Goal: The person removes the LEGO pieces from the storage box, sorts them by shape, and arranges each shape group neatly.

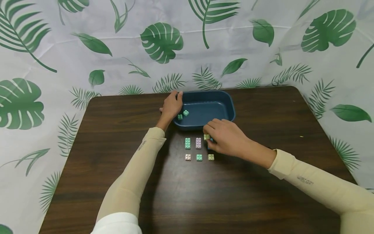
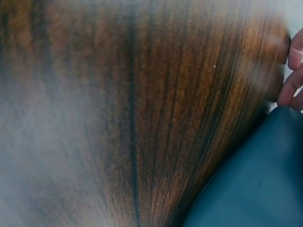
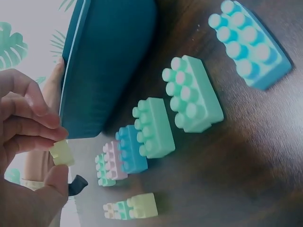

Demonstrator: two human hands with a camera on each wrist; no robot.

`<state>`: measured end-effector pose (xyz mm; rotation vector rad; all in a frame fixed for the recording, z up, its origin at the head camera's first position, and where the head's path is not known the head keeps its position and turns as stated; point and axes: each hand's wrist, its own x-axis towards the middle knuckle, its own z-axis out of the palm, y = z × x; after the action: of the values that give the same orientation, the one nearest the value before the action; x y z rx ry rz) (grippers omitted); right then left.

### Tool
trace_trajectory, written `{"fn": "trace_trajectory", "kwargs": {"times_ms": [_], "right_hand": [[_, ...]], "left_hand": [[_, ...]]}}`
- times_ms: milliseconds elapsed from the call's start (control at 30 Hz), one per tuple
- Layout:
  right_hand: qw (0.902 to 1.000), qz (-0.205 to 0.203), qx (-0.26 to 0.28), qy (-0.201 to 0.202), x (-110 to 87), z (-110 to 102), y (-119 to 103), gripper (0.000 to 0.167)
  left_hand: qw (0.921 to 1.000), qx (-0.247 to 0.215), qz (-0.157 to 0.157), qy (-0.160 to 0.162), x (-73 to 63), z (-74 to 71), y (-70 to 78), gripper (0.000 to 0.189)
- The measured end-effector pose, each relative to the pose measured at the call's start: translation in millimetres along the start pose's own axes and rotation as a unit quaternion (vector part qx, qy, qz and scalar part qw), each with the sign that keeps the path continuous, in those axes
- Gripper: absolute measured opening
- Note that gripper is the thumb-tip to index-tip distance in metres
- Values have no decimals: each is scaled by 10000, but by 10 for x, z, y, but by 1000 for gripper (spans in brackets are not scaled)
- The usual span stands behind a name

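Observation:
My right hand [image 1: 226, 136] pinches a small yellow-green building block [image 3: 62, 152] between thumb and fingertips, just outside the near wall of a dark blue basin [image 1: 204, 126]. At the basin's left side, my left hand [image 1: 172, 105] grips the rim; in the left wrist view only its fingertips [image 2: 296, 49] show. Two small green blocks [image 1: 185, 112] lie inside the basin near that hand. Below my right hand runs a row of long blocks: green [image 1: 187, 143], pink [image 1: 198, 143], blue [image 3: 132, 149] and others that the hand hides in the head view.
Nearer the body, a second row has small blocks: beige [image 1: 188, 157], green [image 1: 199, 157] and yellow [image 1: 211, 157]. A larger light-blue block [image 3: 255, 49] stands at the row's right end. The dark wooden table [image 1: 187, 198] meets a leaf-print cloth [image 1: 117, 65] behind.

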<state>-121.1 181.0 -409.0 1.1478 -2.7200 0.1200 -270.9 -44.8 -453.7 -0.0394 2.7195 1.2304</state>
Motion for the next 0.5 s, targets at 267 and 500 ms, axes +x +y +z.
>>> {"fn": "trace_trajectory", "kwargs": {"times_ms": [267, 500], "right_hand": [[9991, 224, 22, -354, -193, 11, -32, 21], [9972, 329, 57, -662, -276, 37, -21, 28]], "left_hand": [[10000, 12, 4, 23, 6, 35, 0, 46], [9999, 28, 38, 116, 16, 36, -15, 41]]}}
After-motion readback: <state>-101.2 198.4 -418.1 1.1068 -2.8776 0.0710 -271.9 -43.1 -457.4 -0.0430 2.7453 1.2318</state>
